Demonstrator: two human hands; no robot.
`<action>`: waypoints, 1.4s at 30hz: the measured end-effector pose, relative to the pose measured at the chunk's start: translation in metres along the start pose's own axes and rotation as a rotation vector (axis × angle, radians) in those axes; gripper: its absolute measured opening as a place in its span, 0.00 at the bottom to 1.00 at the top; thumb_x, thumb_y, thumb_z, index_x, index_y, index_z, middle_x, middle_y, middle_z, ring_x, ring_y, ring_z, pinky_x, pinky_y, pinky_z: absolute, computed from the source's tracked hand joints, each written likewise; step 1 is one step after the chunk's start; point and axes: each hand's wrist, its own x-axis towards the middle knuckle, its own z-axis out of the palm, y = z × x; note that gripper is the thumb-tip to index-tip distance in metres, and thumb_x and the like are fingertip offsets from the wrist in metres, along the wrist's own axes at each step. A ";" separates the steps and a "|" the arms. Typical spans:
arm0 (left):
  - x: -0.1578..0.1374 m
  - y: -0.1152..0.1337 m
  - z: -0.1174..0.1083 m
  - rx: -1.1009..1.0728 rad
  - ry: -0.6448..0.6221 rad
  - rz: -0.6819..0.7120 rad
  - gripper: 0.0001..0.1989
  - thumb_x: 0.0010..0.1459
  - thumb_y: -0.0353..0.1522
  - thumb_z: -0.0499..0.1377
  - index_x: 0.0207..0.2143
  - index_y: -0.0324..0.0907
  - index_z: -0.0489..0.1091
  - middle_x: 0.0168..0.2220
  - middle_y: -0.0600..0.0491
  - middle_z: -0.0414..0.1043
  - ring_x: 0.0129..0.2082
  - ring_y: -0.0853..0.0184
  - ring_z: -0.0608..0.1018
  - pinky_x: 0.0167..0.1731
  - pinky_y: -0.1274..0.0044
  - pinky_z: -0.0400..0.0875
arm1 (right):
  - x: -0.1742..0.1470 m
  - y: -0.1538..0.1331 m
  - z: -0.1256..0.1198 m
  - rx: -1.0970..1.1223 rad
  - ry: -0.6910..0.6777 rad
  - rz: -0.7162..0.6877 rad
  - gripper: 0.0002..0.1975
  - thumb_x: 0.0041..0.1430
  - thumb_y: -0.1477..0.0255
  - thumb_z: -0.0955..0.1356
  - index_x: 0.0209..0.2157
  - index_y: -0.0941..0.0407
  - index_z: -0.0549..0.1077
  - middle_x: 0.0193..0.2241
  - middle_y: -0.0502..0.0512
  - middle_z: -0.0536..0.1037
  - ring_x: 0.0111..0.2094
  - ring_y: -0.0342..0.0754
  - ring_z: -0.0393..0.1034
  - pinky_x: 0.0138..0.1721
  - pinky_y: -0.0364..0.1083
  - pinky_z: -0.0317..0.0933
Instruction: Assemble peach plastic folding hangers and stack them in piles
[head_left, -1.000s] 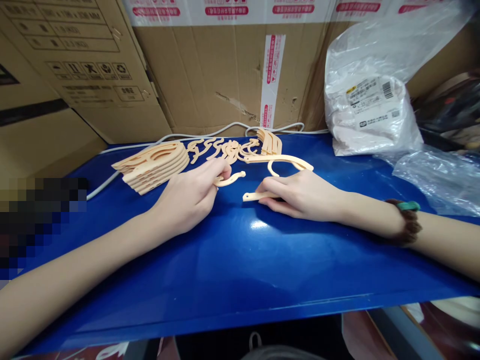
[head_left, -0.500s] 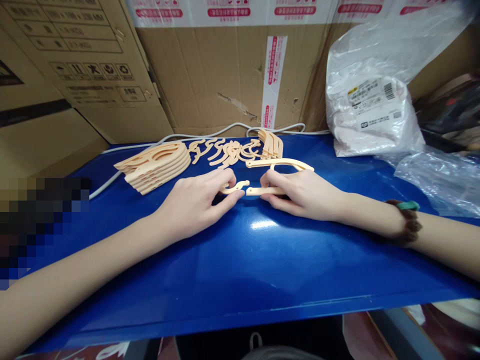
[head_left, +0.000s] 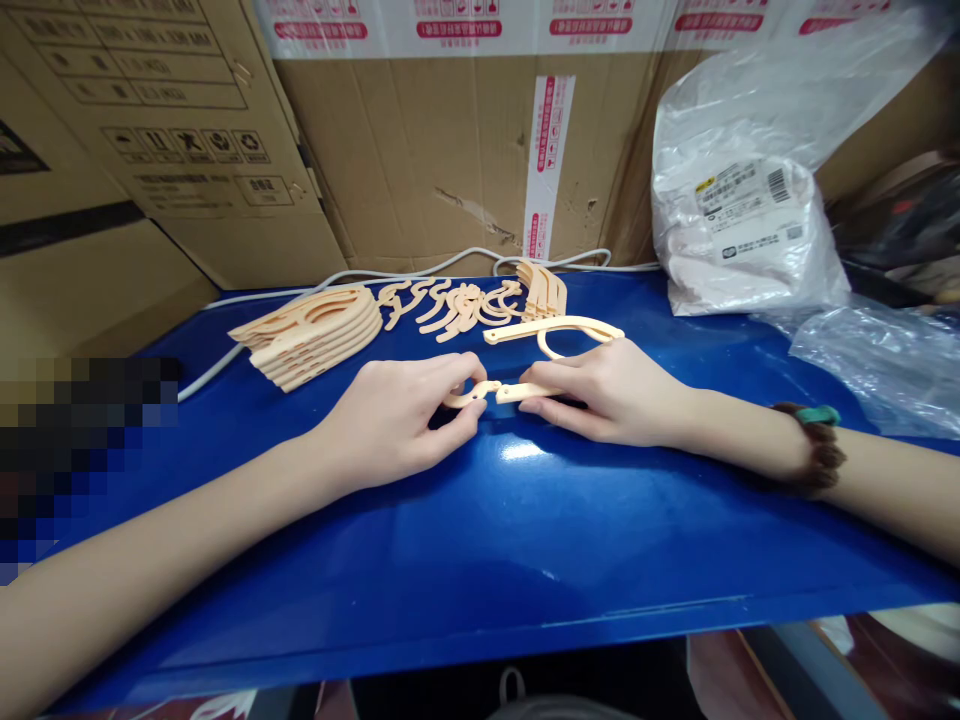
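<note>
My left hand (head_left: 420, 405) pinches a small curved cream plastic hook (head_left: 486, 388) between thumb and fingers. Facing it, my right hand (head_left: 600, 388) grips a cream folding-hanger frame with arched arms; one arm end (head_left: 514, 393) sticks out past the fingertips. The hook's tip meets that end or lies right at it; whether they are joined cannot be made out. Another arm (head_left: 555, 324) of the frame arches above my right hand, with a thin curved part beneath it. My palm and fingers hide the rest of the frame.
On the blue table (head_left: 450, 560) behind my hands lie a stack of cream hanger arms (head_left: 315, 335), several loose hooks (head_left: 457, 305) and a smaller stack of arms (head_left: 544, 290). A white cable (head_left: 345, 275) runs behind them. Cardboard boxes (head_left: 420, 150) and a plastic bag (head_left: 742, 220) stand at the back.
The hook in my left hand and the arm end in my right have come together, closing the gap between them. Both have shifted slightly toward me, and the frame has tilted a little.
</note>
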 end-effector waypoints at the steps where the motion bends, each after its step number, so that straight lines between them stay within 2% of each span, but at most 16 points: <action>1: 0.000 0.000 0.000 -0.007 -0.003 0.003 0.08 0.63 0.36 0.52 0.40 0.43 0.68 0.29 0.59 0.73 0.24 0.71 0.71 0.25 0.79 0.56 | 0.000 0.000 0.000 0.000 0.005 -0.009 0.19 0.70 0.63 0.57 0.41 0.57 0.76 0.25 0.53 0.78 0.24 0.44 0.69 0.25 0.43 0.48; 7: 0.001 0.004 0.000 -0.032 -0.038 -0.032 0.12 0.66 0.38 0.47 0.41 0.44 0.67 0.29 0.58 0.74 0.26 0.69 0.74 0.26 0.77 0.57 | 0.000 0.000 0.000 -0.015 -0.019 -0.008 0.19 0.70 0.63 0.57 0.43 0.57 0.76 0.29 0.54 0.80 0.26 0.44 0.72 0.27 0.42 0.51; 12: 0.001 0.007 0.000 -0.002 -0.087 0.000 0.14 0.67 0.37 0.43 0.41 0.43 0.66 0.33 0.55 0.75 0.30 0.66 0.75 0.27 0.76 0.58 | 0.000 -0.001 0.000 -0.048 -0.023 -0.010 0.22 0.72 0.60 0.55 0.44 0.57 0.75 0.35 0.56 0.82 0.30 0.45 0.75 0.27 0.43 0.53; 17: 0.002 0.010 0.001 0.064 -0.132 -0.001 0.14 0.66 0.35 0.40 0.32 0.44 0.61 0.23 0.57 0.68 0.21 0.67 0.71 0.23 0.75 0.54 | 0.000 -0.003 0.000 -0.077 0.003 -0.039 0.23 0.72 0.60 0.55 0.42 0.57 0.75 0.34 0.54 0.82 0.29 0.44 0.75 0.25 0.43 0.50; 20: 0.002 0.011 0.001 0.120 -0.141 0.001 0.13 0.66 0.37 0.41 0.31 0.44 0.59 0.21 0.58 0.66 0.20 0.66 0.71 0.21 0.76 0.52 | 0.000 -0.004 0.000 -0.080 0.017 -0.029 0.22 0.72 0.60 0.55 0.42 0.57 0.75 0.33 0.53 0.82 0.28 0.44 0.74 0.25 0.43 0.49; 24: 0.005 0.014 0.001 0.245 -0.192 -0.040 0.15 0.68 0.43 0.45 0.33 0.44 0.60 0.23 0.56 0.69 0.22 0.63 0.74 0.21 0.77 0.52 | 0.002 -0.005 0.001 -0.080 0.020 -0.026 0.21 0.72 0.61 0.56 0.42 0.56 0.75 0.33 0.53 0.82 0.28 0.44 0.74 0.25 0.44 0.48; 28: 0.009 0.017 0.001 0.302 -0.264 -0.091 0.14 0.70 0.42 0.47 0.36 0.43 0.61 0.27 0.53 0.74 0.24 0.62 0.78 0.21 0.77 0.53 | 0.001 -0.005 0.002 -0.101 0.035 -0.023 0.21 0.72 0.61 0.55 0.42 0.56 0.75 0.33 0.52 0.82 0.28 0.44 0.74 0.24 0.44 0.47; 32: 0.010 0.019 -0.001 0.286 -0.295 -0.070 0.13 0.70 0.41 0.46 0.38 0.43 0.62 0.28 0.53 0.76 0.25 0.61 0.79 0.20 0.77 0.54 | 0.001 -0.005 0.002 -0.100 0.042 -0.044 0.21 0.72 0.61 0.55 0.42 0.56 0.75 0.32 0.52 0.82 0.27 0.43 0.73 0.24 0.44 0.47; 36: 0.009 0.017 -0.002 0.351 -0.266 -0.020 0.12 0.70 0.40 0.47 0.39 0.42 0.62 0.23 0.54 0.73 0.21 0.63 0.77 0.18 0.77 0.51 | 0.001 -0.006 0.001 -0.071 0.023 -0.032 0.22 0.72 0.61 0.55 0.42 0.57 0.75 0.32 0.53 0.82 0.26 0.44 0.73 0.24 0.43 0.48; 42: 0.002 0.011 0.000 0.374 -0.082 0.133 0.17 0.71 0.40 0.43 0.34 0.41 0.63 0.19 0.55 0.68 0.17 0.66 0.73 0.16 0.78 0.47 | 0.004 -0.007 -0.002 0.011 -0.062 0.016 0.23 0.72 0.58 0.55 0.42 0.56 0.75 0.28 0.54 0.80 0.26 0.43 0.70 0.25 0.42 0.48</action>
